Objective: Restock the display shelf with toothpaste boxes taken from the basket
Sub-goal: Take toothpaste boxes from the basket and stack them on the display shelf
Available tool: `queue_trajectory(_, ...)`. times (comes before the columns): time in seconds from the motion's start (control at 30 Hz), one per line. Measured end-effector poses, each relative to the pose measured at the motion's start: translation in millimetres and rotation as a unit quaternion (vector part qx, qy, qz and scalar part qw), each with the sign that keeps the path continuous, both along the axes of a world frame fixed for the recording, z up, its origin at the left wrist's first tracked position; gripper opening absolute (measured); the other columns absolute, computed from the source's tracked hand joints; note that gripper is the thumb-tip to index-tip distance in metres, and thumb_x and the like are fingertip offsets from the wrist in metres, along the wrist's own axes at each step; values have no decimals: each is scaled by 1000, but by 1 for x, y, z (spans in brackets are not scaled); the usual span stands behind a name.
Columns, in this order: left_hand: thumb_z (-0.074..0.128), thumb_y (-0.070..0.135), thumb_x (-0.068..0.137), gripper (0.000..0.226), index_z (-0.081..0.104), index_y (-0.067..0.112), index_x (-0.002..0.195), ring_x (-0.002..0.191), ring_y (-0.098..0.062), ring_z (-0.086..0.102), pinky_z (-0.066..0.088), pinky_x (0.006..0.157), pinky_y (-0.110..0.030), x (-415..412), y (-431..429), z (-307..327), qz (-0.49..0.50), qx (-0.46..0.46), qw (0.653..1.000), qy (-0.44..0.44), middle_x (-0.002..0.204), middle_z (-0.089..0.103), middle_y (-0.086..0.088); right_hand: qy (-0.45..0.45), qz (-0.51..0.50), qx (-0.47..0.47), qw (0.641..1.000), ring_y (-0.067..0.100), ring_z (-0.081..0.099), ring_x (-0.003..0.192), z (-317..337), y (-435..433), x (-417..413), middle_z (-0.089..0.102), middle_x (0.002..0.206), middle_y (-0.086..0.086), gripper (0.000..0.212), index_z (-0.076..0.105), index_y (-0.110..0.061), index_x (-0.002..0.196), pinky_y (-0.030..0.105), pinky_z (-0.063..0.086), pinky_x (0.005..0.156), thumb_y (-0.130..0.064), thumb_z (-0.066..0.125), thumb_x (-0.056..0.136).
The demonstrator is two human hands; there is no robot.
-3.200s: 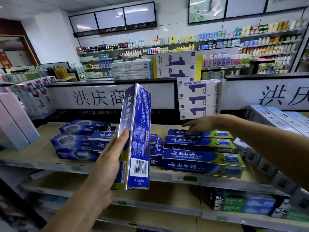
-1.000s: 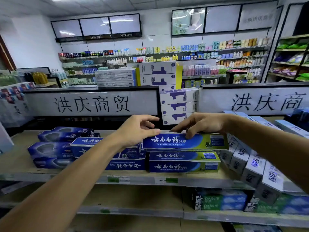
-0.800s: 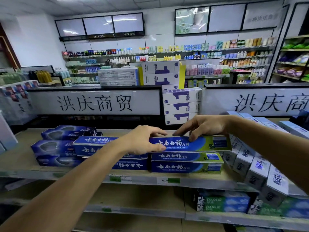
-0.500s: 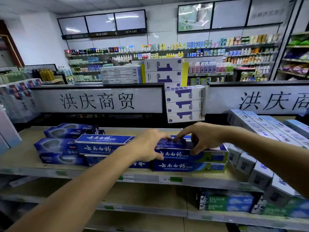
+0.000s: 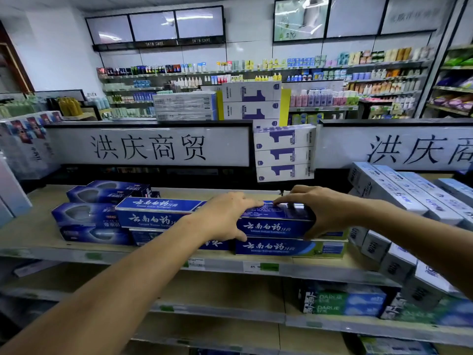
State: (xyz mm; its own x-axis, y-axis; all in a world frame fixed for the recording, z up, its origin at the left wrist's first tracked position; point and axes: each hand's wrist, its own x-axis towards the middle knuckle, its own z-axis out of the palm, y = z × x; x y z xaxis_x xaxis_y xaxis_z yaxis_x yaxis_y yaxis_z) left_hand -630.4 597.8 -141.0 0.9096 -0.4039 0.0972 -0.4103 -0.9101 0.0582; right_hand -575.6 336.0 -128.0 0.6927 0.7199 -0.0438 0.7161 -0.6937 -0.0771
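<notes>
A blue and green toothpaste box (image 5: 271, 222) lies flat on top of the right-hand stack on the wooden display shelf (image 5: 33, 239). My left hand (image 5: 225, 216) grips its left end, thumb on the front face. My right hand (image 5: 317, 213) grips its right end, fingers over the top. Below it lies another box of the same kind (image 5: 289, 248). To the left, two more of these blue boxes (image 5: 153, 213) are stacked. The basket is not in view.
Dark blue toothpaste boxes (image 5: 87, 216) stand at the shelf's left. White and pale blue boxes (image 5: 384, 190) lean in a row on the right. A white sign panel (image 5: 148, 147) backs the shelf. Green Darlie boxes (image 5: 343, 301) sit on the lower shelf.
Both hands have lowered the box, which was held slightly raised, onto the right-hand stack and pushed it back. Earlier my left hand held a box upright.
</notes>
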Motion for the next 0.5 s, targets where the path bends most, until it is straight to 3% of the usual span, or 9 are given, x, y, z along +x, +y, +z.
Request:
queue_trajectory(0.1, 78, 38, 80, 80, 35, 38, 147, 123, -11, 41, 46, 96, -35, 1, 3, 6, -26, -23, 999, 11, 139, 40, 10, 29, 9, 2, 1000, 4, 49, 101, 8, -4, 6, 43, 119, -25, 83, 37, -55, 138, 21, 45, 81, -45, 83, 70)
queue_trajectory(0.17, 78, 36, 81, 74, 40, 40, 144, 120, -7, 40, 46, 90, -30, 4, 7, 10, -36, -62, 997, 22, 136, 42, 11, 102, -4, 34, 994, 5, 55, 96, 15, -10, 12, 47, 116, -29, 75, 44, -58, 134, 22, 47, 78, -42, 82, 72)
queue_trajectory(0.27, 72, 34, 87, 66, 38, 44, 143, 117, -6, 48, 51, 79, -22, 6, 12, 9, -32, -130, 990, 43, 137, 49, 9, 281, -32, 153, 947, 6, 67, 96, 22, -22, 23, 66, 118, -15, 53, 58, -49, 128, 23, 54, 72, -36, 72, 78)
queue_trajectory(0.33, 69, 34, 90, 68, 33, 44, 146, 119, -6, 47, 53, 80, -23, 6, 12, 6, -30, -127, 990, 53, 140, 47, 8, 357, -70, 186, 913, 15, 70, 99, 21, -28, 31, 70, 119, -4, 46, 61, -37, 130, 27, 56, 79, -34, 66, 84)
queue_trajectory(0.43, 65, 32, 93, 69, 27, 42, 150, 128, -11, 43, 53, 96, -39, 5, 7, 2, -14, -114, 992, 47, 140, 43, 7, 337, -129, 167, 918, 19, 68, 107, 12, -30, 41, 70, 122, -3, 38, 60, -29, 134, 41, 50, 100, -28, 57, 96)
queue_trajectory(0.5, 60, 31, 96, 65, 26, 42, 151, 129, -13, 41, 53, 97, -43, 5, 5, 0, 0, -119, 992, 48, 140, 41, 6, 320, -134, 152, 925, 17, 67, 108, 10, -28, 44, 69, 121, -3, 36, 58, -23, 135, 42, 48, 102, -24, 51, 100)
